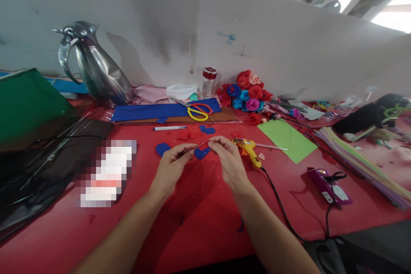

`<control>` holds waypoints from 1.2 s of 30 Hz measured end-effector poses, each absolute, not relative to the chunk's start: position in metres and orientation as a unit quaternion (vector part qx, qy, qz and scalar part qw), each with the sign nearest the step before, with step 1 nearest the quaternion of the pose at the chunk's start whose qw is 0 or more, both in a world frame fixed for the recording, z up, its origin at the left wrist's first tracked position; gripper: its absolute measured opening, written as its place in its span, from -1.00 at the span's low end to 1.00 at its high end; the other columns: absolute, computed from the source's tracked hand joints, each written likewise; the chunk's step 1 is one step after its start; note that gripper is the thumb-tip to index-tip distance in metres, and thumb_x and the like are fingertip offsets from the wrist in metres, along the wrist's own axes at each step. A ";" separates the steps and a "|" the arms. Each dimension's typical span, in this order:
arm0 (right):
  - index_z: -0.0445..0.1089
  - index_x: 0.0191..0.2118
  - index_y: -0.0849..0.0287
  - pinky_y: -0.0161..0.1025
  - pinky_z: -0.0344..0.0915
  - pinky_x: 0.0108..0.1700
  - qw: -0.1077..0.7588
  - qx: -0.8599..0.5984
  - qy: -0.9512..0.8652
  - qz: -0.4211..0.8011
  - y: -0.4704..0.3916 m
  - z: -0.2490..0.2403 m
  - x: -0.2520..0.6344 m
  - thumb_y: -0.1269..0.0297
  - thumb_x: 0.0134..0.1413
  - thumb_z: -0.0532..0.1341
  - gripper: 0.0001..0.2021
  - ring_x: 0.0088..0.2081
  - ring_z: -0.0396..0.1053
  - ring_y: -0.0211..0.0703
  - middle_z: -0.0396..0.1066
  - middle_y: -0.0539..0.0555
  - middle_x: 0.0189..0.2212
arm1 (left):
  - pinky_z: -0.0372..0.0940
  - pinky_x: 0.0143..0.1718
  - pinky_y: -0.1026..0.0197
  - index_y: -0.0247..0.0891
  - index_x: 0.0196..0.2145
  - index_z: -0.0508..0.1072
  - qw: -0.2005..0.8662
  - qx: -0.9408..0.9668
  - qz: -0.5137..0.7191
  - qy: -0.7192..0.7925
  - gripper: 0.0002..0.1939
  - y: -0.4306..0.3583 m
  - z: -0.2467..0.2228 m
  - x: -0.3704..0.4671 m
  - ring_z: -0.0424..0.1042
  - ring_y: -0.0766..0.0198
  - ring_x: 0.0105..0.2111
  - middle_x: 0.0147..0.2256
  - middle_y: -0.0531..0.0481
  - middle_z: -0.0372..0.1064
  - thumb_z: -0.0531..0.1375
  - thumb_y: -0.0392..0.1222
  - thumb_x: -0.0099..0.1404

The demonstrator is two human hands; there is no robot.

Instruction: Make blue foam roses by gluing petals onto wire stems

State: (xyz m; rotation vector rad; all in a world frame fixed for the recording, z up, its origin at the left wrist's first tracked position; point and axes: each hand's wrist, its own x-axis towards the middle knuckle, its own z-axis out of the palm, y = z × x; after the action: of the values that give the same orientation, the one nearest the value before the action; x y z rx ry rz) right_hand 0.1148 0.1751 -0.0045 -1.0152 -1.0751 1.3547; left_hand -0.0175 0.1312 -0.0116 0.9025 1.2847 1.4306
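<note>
Over the middle of the red table [199, 214], my left hand [171, 167] pinches one end of a thin, thread-like piece [201, 144]. My right hand [228, 160] is closed at its other end, with thumb and fingertips together. Blue cut pieces lie on the table, one [163, 150] beside my left fingers and another [201, 153] between the hands. Just right of my right hand rests a yellow glue gun [254, 154]. A white pen [169, 128], small red scraps [189, 135] and yellow-and-red handled scissors [197, 113] are beyond the hands.
A metal jug [99, 66] stands at back left, with a lidded glass jar [208, 83] and paper roses [250, 94] farther right. Green paper [289, 139], coloured strips [362, 165] and a purple power socket [329, 188] with black cables occupy the right. Black plastic [41, 158] lies left.
</note>
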 end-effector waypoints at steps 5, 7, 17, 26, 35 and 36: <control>0.43 -0.52 0.12 -0.29 0.18 -0.34 0.538 -0.420 -0.464 0.564 0.176 -0.004 0.117 0.28 -0.19 0.28 -0.94 -0.46 0.24 -0.27 0.36 -0.08 -0.56 | 0.28 -0.26 0.21 -0.19 -0.32 0.60 0.491 0.371 0.584 0.529 -0.80 0.131 -0.010 -0.017 0.40 0.25 -0.30 -0.27 -0.02 0.53 0.26 -0.19 0.04; 0.44 -0.48 0.12 -0.28 0.19 -0.33 0.534 -0.419 -0.474 0.562 0.177 -0.003 0.118 0.26 -0.20 0.29 -0.92 -0.45 0.26 -0.26 0.38 -0.07 -0.53 | 0.29 -0.23 0.20 -0.19 -0.32 0.60 0.495 0.369 0.582 0.529 -0.79 0.131 -0.009 -0.017 0.41 0.25 -0.30 -0.27 -0.02 0.54 0.26 -0.19 0.04; 0.45 -0.50 0.11 -0.27 0.22 -0.34 0.522 -0.413 -0.518 0.536 0.180 -0.007 0.120 0.28 -0.19 0.29 -0.95 -0.44 0.28 -0.24 0.41 -0.05 -0.54 | 0.28 -0.23 0.21 -0.17 -0.34 0.60 0.513 0.358 0.576 0.527 -0.82 0.131 -0.008 -0.016 0.40 0.29 -0.37 -0.34 0.02 0.54 0.27 -0.21 0.04; 0.43 -0.52 0.12 -0.28 0.21 -0.36 0.520 -0.418 -0.534 0.520 0.180 -0.005 0.121 0.27 -0.19 0.29 -0.94 -0.46 0.27 -0.25 0.39 -0.05 -0.56 | 0.22 -0.35 0.25 -0.20 -0.34 0.58 0.530 0.360 0.556 0.530 -0.78 0.130 -0.006 -0.017 0.34 0.31 -0.42 -0.42 0.05 0.46 0.29 -0.16 -0.01; 0.44 -0.51 0.13 -0.29 0.19 -0.37 0.509 -0.431 -0.524 0.530 0.183 -0.008 0.123 0.27 -0.21 0.29 -0.93 -0.46 0.26 -0.25 0.39 -0.04 -0.56 | 0.22 -0.23 0.23 -0.22 -0.43 0.54 0.540 0.365 0.535 0.537 -0.85 0.134 -0.002 -0.027 0.37 0.25 -0.32 -0.39 0.01 0.47 0.27 -0.12 0.02; 0.44 -0.51 0.13 -0.29 0.19 -0.37 0.508 -0.431 -0.522 0.532 0.183 -0.007 0.122 0.27 -0.21 0.29 -0.93 -0.46 0.26 -0.25 0.39 -0.04 -0.56 | 0.22 -0.20 0.22 -0.22 -0.43 0.54 0.534 0.359 0.536 0.546 -0.86 0.135 -0.001 -0.028 0.38 0.24 -0.30 -0.36 0.00 0.48 0.27 -0.12 0.03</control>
State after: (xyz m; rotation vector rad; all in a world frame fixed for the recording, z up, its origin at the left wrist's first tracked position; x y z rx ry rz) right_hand 0.1223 0.1834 -0.0075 -1.0389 -1.2575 1.2824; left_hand -0.0280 0.1354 -0.0011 0.8547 1.3011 1.2781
